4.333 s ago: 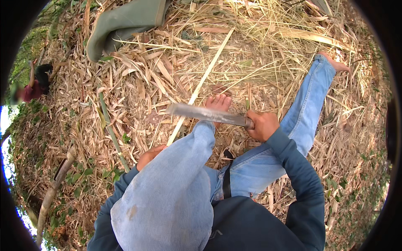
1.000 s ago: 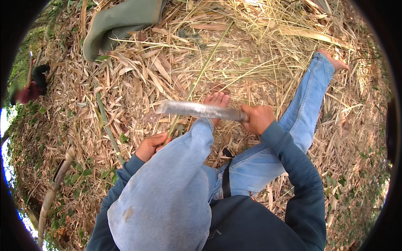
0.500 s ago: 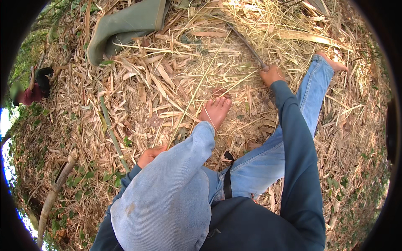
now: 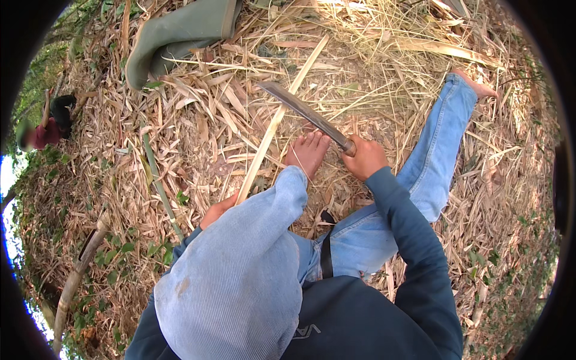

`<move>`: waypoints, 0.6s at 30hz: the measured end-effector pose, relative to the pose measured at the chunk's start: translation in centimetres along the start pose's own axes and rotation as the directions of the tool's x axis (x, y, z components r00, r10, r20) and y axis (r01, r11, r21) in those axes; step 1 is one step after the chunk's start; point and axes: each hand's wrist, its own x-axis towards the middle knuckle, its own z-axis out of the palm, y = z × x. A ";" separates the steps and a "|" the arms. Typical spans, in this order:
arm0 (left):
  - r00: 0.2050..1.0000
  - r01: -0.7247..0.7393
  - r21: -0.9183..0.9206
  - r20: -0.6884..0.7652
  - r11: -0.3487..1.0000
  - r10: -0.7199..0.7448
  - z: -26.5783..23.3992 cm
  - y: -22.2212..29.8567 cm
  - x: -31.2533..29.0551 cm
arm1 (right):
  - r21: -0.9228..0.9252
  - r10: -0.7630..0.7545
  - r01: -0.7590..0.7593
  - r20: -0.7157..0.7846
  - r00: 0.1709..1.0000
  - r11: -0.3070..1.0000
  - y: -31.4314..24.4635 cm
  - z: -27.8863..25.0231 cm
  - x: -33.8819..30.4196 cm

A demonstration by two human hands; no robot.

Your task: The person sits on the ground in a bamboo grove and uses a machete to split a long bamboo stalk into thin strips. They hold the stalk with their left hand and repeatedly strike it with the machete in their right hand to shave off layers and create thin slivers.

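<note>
My right hand (image 4: 365,157) is closed round the handle of a machete (image 4: 312,115), whose dark blade points up and to the left. The blade's far part crosses over a long pale bamboo strip (image 4: 265,144). That strip slants from beside my left knee toward the far middle. Its near end is in my left hand (image 4: 219,210), which is closed and partly hidden behind the knee. My bare left foot (image 4: 308,155) rests on the ground between the strip and my right hand.
A pair of green rubber boots (image 4: 180,39) lies at the far left. Thin pale shavings (image 4: 372,36) are heaped at the far right. A green stalk (image 4: 159,186) and a cut pole (image 4: 78,273) lie to my left. Another person (image 4: 51,123) is at the far left edge.
My right hand has drawn the machete nearer and to the left, from the shavings to across the strip. The strip now shows its broad face rather than a thin edge.
</note>
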 end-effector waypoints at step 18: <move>0.999 0.043 -0.021 0.009 0.999 -0.043 0.3 -0.2 0.2 | -0.061 0.191 -0.185 0.135 0.972 0.981 3.4 -2.0 7.0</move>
